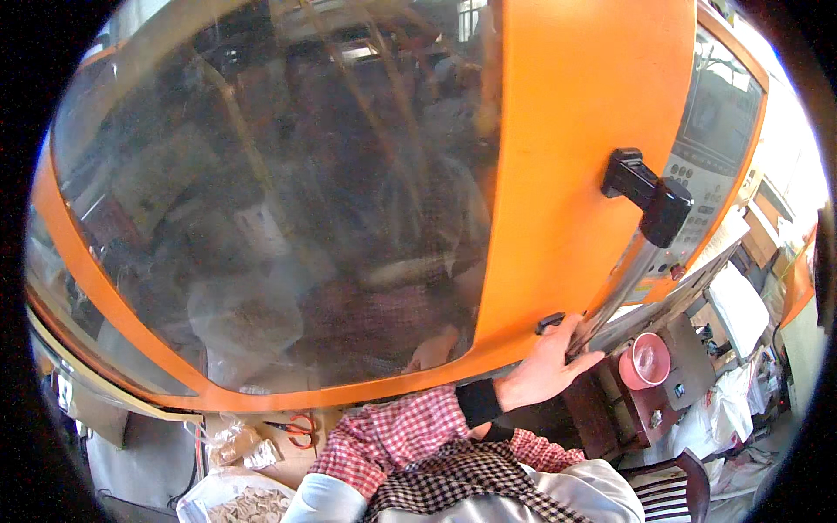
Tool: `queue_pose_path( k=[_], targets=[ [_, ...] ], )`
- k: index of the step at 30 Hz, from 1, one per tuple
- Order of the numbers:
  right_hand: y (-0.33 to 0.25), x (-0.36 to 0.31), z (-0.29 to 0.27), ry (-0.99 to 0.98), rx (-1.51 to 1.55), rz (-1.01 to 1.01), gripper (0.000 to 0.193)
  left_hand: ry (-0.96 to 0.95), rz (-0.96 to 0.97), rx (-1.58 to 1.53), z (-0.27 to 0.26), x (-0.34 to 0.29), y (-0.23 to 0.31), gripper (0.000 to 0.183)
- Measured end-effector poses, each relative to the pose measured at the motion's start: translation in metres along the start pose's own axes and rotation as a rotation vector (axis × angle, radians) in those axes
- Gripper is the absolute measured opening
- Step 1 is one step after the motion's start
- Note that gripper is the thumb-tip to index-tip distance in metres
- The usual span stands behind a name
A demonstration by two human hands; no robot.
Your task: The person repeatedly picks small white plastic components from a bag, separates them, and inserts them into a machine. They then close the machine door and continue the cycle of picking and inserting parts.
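Observation:
My left hand (549, 366) reaches across to the lower end of the long metal door handle (629, 275), on a large orange machine door (567, 174). The bar runs between its thumb and fingers, and the fingers are partly hidden behind it. A black bracket (649, 192) holds the handle's top end. Close above my fingers is a small black catch (550, 323). My right hand (479, 431) is almost wholly covered by my left forearm; only a sliver of skin by its black cuff shows, so its fingers cannot be seen.
The door has a big dark window (279, 200). A control panel (711, 148) stands at the right. Beyond the handle, a pink bucket (645, 361) sits on a brown surface. Orange-handled scissors (302, 430) and a white bag of small pale pieces (248, 506) lie lower left. A slatted chair (689, 488) is lower right.

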State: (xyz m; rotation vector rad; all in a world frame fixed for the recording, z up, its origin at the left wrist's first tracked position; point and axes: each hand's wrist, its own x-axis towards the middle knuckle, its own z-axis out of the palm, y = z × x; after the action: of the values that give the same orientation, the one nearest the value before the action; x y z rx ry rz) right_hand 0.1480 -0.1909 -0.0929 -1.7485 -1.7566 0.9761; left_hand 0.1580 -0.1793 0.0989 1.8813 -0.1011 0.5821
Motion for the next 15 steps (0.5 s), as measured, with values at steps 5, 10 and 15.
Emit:
queue_pose_path(
  k=[5,10,15],
  targets=[
    [0.000,-0.001,-0.009,-0.003,-0.022,-0.049,0.024,-0.006,-0.078,0.056,-0.044,-0.044,-0.001,0.034],
    [0.013,-0.009,-0.022,-0.014,-0.067,-0.047,0.024,-0.061,-0.181,0.206,-0.102,-0.104,0.011,0.039],
    [0.022,-0.002,-0.063,0.025,-0.058,0.030,0.028,0.464,-0.167,0.433,-0.120,-0.148,0.026,0.040]
  ],
)
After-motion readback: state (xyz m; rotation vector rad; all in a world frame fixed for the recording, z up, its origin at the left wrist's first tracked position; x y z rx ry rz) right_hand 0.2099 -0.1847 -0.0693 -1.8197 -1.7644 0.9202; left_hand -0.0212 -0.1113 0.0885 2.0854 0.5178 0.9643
